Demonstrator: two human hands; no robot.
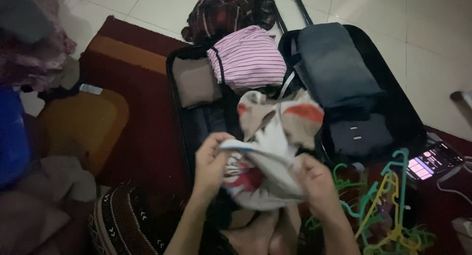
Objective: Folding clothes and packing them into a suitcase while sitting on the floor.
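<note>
A white patterned garment (pixel 273 151) is gripped by both hands, the left hand (pixel 210 161) pinching its near-left edge, the right hand (pixel 314 179) closed on its right side. It is held above the open black suitcase (pixel 393 102), where a pink striped garment (pixel 248 56) is packed. What seem to be coloured hangers (pixel 388 206) are seen near right.

I have both forearms reaching up from the bottom edge of the view, angled slightly toward each other. My left hand (pixel 210 159) is raised, wrist bent, its grip pinched shut with thumb over curled fingers. My right hand (pixel 317 183) sits a little lower, fingers curled inward and closed, knuckles facing up.
</note>
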